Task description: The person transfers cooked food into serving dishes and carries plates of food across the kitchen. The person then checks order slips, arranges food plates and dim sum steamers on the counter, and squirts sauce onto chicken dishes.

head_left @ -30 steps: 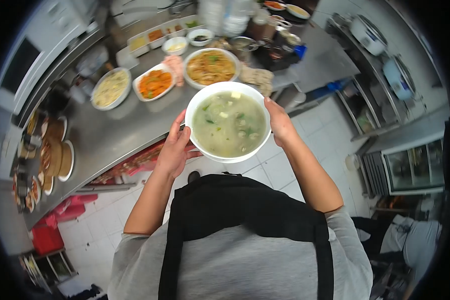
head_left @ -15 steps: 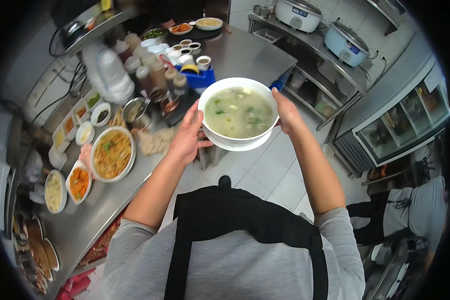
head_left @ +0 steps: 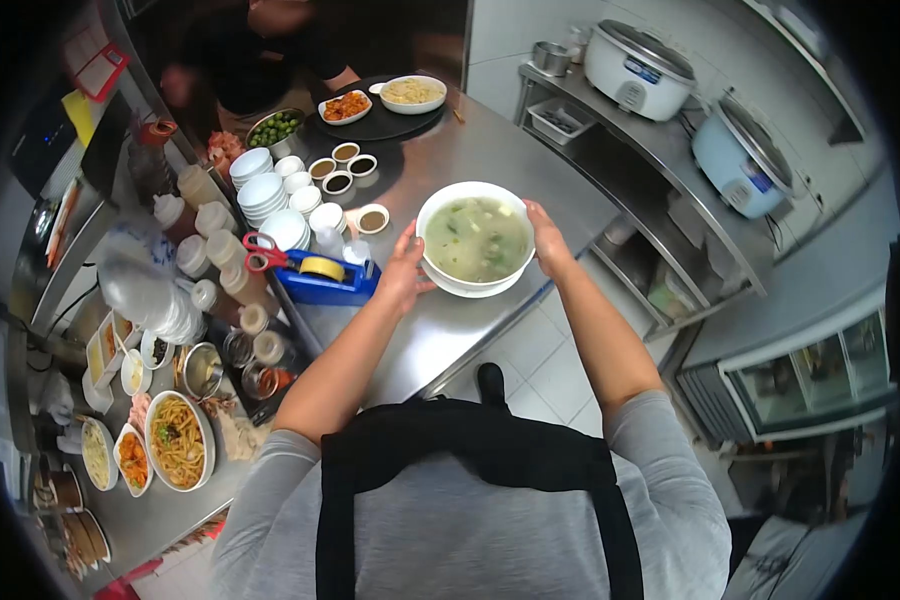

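Between my two hands is a large white bowl of soup, pale and cloudy with green pieces in it. A white plate shows beneath the bowl. My left hand grips the left side, fingers at the rim and under it. On the opposite side my right hand holds the edge with its thumb near the rim. The bowl is level, over the front part of the steel counter; whether the plate touches the counter I cannot tell.
A black round tray at the back carries two dishes. Left of the bowl are a blue tape dispenser, red scissors, sauce cups and stacked white bowls. A person in black stands behind the counter. Rice cookers sit right.
I have stepped forward with the soup bowl, which is now over the steel counter instead of the tiled floor. A person in black has come into view behind the counter.
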A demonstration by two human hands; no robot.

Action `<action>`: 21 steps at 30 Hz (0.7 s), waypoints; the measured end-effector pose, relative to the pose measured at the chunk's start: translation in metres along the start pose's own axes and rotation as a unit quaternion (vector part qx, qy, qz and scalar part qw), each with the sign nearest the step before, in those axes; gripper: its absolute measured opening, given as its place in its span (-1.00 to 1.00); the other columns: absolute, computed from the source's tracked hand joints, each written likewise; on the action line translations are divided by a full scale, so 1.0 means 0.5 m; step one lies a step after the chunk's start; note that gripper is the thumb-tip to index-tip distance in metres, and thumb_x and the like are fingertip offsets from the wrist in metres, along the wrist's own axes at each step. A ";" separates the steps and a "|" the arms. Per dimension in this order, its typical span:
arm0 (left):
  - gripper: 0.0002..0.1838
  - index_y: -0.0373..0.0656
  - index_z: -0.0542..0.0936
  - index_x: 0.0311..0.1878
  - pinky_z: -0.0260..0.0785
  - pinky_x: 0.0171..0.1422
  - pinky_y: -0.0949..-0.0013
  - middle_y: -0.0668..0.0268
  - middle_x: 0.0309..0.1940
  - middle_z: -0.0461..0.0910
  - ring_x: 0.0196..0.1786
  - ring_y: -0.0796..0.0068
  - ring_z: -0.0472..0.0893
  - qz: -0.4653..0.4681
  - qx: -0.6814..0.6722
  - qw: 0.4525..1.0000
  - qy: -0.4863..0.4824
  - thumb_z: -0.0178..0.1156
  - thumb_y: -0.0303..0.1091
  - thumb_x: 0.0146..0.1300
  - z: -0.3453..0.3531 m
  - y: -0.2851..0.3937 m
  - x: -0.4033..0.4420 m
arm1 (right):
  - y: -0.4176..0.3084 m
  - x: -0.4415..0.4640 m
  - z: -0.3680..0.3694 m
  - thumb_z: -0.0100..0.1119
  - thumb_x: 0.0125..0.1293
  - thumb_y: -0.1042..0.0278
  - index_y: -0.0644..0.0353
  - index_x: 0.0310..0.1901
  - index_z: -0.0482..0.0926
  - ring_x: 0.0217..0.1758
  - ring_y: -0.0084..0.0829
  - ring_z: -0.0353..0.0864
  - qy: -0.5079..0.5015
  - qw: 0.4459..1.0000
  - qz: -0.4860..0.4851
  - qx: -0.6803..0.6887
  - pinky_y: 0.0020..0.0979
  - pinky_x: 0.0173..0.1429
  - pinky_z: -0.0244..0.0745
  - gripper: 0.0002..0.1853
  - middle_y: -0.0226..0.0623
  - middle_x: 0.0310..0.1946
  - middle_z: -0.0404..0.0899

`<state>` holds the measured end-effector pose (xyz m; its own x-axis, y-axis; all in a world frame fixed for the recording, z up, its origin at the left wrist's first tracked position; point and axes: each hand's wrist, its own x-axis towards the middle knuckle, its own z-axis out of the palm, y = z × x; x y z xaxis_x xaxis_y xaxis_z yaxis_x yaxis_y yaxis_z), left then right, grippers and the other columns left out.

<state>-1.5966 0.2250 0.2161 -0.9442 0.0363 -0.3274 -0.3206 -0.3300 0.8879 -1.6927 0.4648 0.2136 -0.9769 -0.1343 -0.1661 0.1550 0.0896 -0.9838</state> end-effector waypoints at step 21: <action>-0.43 0.32 -0.13 0.41 0.11 0.28 0.12 0.21 0.34 0.06 0.29 0.17 0.21 0.001 -0.105 0.970 0.219 -0.30 0.07 0.39 0.014 0.054 0.490 | 0.055 0.801 0.082 -0.18 0.40 0.05 0.21 0.18 0.35 0.17 -0.45 0.36 -0.314 0.946 0.011 0.084 -0.41 0.26 0.22 -0.53 -0.26 0.12 0.40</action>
<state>-1.8369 0.2315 0.1620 -0.8073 -0.3537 -0.4724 -0.2524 -0.5166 0.8182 -2.0739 0.3731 0.1174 -0.7013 -0.6987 -0.1412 0.2469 -0.0522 -0.9676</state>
